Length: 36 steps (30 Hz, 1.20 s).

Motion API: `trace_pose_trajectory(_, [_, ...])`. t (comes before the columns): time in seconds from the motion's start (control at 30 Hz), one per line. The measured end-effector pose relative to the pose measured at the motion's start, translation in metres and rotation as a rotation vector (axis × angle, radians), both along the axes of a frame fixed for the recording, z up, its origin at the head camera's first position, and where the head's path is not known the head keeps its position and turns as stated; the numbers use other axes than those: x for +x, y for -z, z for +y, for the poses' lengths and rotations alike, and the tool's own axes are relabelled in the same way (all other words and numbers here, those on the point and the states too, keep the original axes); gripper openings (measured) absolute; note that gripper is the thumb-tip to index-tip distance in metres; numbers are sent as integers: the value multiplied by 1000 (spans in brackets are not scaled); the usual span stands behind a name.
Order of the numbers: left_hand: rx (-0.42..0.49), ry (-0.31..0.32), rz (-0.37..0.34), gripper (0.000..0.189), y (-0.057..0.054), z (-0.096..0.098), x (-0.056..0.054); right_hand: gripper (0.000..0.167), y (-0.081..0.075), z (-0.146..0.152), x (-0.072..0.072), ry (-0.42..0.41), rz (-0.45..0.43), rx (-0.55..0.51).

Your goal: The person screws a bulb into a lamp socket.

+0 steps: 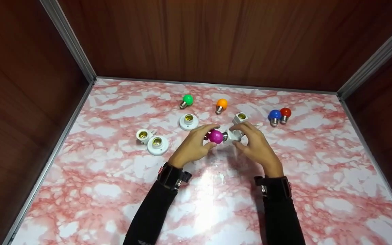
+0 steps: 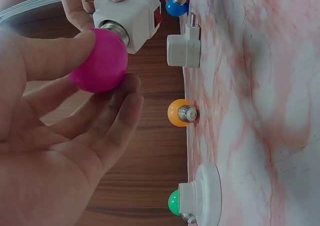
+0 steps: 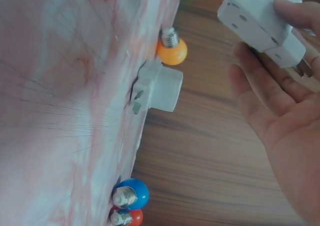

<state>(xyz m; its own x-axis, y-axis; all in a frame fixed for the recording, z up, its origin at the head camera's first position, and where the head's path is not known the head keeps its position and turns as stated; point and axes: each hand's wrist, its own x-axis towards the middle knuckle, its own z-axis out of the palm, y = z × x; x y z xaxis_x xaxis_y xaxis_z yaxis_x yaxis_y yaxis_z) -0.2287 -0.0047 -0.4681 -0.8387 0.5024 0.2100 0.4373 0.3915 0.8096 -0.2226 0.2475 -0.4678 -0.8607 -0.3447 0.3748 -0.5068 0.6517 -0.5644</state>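
Observation:
My left hand (image 1: 196, 143) grips a magenta light bulb (image 2: 102, 60) by its round globe, thumb on one side and fingers on the other. The bulb's metal screw base sits partly inside the opening of a white plug-in lamp socket (image 2: 135, 18) with a red switch on its side. My right hand (image 1: 255, 144) holds that socket (image 3: 260, 23) between thumb and fingers, its plug prongs pointing toward the palm. Both things are held above the table, with bulb and socket in line sideways.
On the marbled table (image 1: 107, 190) lie a green bulb (image 1: 188, 99), an orange bulb (image 1: 222, 103), a blue bulb (image 1: 274, 115) and a red bulb (image 1: 286, 112). Two round white sockets (image 1: 158, 149) and two plug-in sockets (image 1: 241, 117) stand nearby. Brown panels (image 1: 196, 41) wall the table.

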Motion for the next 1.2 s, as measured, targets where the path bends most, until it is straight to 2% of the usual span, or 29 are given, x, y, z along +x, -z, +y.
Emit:
trace_pose_trajectory(0.23, [55,7,-33,50,0,-1,-1,45,3,0,0,-43,20,-38])
trace_pose_trajectory(0.37, [64,-3,-26,50,-1,-3,-1,55,4,0,0,-38,-27,-96])
trace_pose_trajectory(0.47, [65,-12,-15,51,-3,-3,-1,66,4,-1,0,-33,-77,-175])
trace_pose_trajectory(0.57, [73,-24,-3,52,-4,-3,-1,72,4,-4,0,-40,-89,-267])
trace_pose_trajectory(0.7, [126,-38,9,52,-6,-4,-1,71,4,-8,0,-45,-113,-407])
trace_pose_trajectory(0.87, [204,-42,24,52,-8,-4,0,67,3,-11,1,-43,-182,-575])
trace_pose_trajectory(1.0, [225,-37,29,52,-9,-3,1,63,3,-10,1,-30,-193,-594])
trace_pose_trajectory(1.2, [223,-45,64,52,-10,-3,0,64,1,-10,1,-19,-126,-621])
